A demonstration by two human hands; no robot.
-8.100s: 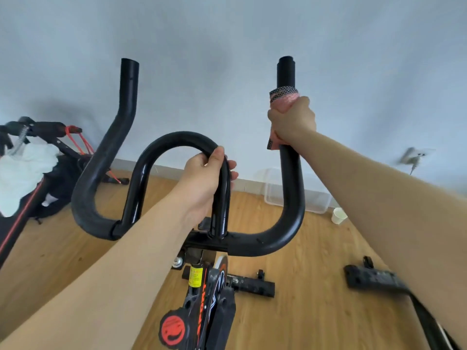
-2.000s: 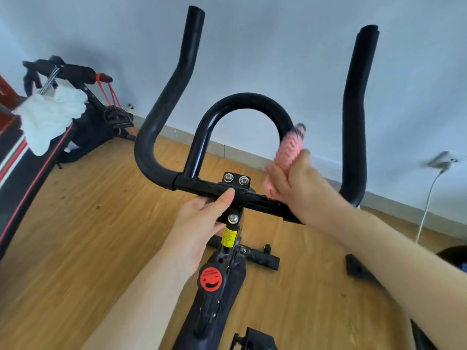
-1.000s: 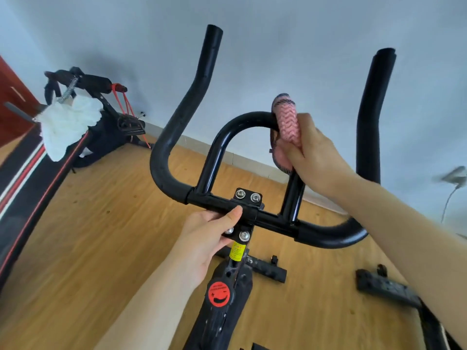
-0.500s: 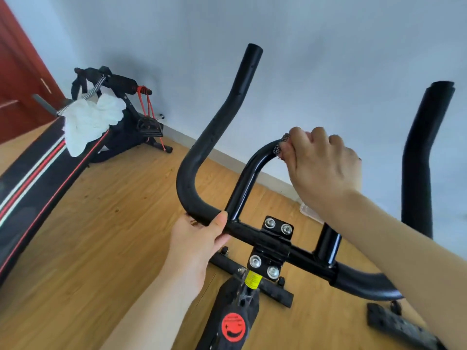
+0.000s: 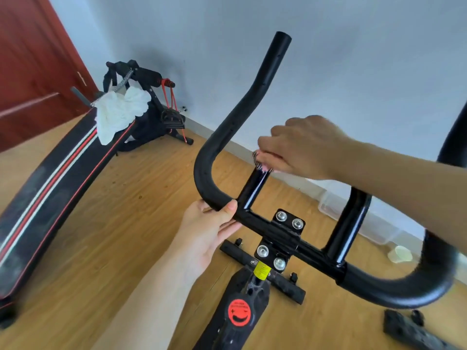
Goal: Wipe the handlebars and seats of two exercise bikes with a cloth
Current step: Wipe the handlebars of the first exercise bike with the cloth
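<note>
Wiping of the first bike's handlebar [image 5: 222, 137], inner loop stage. The right hand [image 5: 300, 147] curls its fingers over a pink cloth [image 5: 262, 162], of which only an edge shows beneath the palm, and presses it on the loop's upper left bend, above the left upright [image 5: 252, 190]. The left hand [image 5: 209, 228] steadies the crossbar near the left bend, thumb hooked over the bar and fingers beneath it, loosely closed round the tube. Judged step: the loop is partly wiped; the next move calls for drawing the cloth down the left upright, then out along the left horn, with the left hand shifting clear. Compared with half a second earlier, the cloth hand sits farther left on the loop, and the view has swung left, showing more of the red door [image 5: 32, 59] and the bench [image 5: 55, 178].
</note>
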